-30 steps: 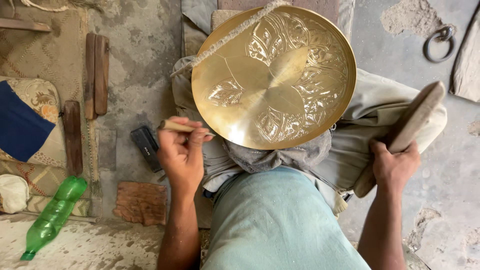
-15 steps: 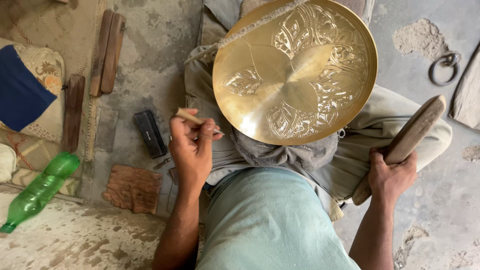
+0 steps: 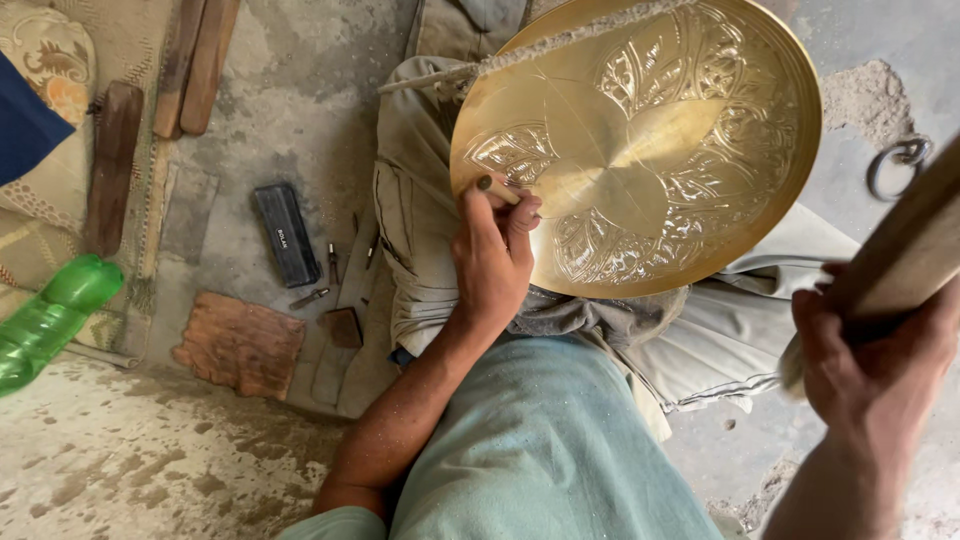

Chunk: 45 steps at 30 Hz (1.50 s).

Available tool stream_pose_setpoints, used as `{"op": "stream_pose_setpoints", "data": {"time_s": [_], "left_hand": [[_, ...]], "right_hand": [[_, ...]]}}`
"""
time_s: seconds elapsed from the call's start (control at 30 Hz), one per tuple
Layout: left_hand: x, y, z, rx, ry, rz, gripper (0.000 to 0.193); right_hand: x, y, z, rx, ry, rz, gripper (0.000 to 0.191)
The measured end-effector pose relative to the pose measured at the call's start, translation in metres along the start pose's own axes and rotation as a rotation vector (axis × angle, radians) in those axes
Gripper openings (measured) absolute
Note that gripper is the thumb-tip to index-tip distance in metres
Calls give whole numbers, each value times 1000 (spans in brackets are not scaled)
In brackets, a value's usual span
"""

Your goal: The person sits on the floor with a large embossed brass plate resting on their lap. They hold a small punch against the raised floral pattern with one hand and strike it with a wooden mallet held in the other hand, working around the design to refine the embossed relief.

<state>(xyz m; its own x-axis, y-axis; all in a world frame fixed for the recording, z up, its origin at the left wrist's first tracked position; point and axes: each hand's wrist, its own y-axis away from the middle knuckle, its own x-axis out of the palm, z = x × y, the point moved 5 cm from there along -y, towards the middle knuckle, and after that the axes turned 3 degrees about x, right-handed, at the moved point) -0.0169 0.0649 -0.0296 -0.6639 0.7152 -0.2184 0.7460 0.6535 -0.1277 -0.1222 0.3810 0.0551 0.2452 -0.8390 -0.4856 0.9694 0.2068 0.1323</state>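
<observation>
A round brass plate (image 3: 640, 140) with engraved leaf patterns rests tilted on my lap, over grey trousers. My left hand (image 3: 492, 255) grips a small chisel (image 3: 490, 186), its tip set against the plate's lower left edge. My right hand (image 3: 868, 345) is raised at the right, shut on a flat wooden mallet (image 3: 915, 250) that slants up toward the frame's edge. A rough cord (image 3: 560, 45) runs across the plate's top rim.
On the concrete floor to the left lie a black rectangular block (image 3: 285, 233), small metal punches (image 3: 310, 296), a reddish flat stone (image 3: 240, 342), wooden sticks (image 3: 195, 65) and a green plastic bottle (image 3: 50, 318). A metal ring (image 3: 897, 160) lies at the right.
My left hand has brought the chisel up onto the plate's edge. My right hand has lifted the mallet higher and nearer to the camera. The view has shifted left and closer.
</observation>
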Motion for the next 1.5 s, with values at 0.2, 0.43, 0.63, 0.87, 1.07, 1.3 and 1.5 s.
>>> {"op": "stream_pose_setpoints", "data": {"time_s": [0.2, 0.43, 0.63, 0.87, 1.07, 1.3, 1.5], "left_hand": [[-5, -5, 18, -24, -27, -12, 30], [-1, -3, 23, -2, -45, -46, 26], [1, -5, 31, 66, -198, -32, 21], [4, -19, 38, 39, -175, 13, 24], [9, -26, 40, 142, -267, 58, 25], [15, -31, 47, 172, -247, 158, 24], [21, -41, 50, 174, -259, 199, 24]], "right_hand": [[71, -48, 129, -700, 844, 175, 58], [127, -64, 197, -962, 1084, 252, 52], [155, -70, 202, -1038, 1197, 364, 46], [146, -83, 184, -970, 1205, 355, 48], [140, -92, 157, -953, 1162, 398, 49], [151, -105, 150, -782, 1048, 479, 65], [152, -113, 132, -802, 1062, 433, 62]]}}
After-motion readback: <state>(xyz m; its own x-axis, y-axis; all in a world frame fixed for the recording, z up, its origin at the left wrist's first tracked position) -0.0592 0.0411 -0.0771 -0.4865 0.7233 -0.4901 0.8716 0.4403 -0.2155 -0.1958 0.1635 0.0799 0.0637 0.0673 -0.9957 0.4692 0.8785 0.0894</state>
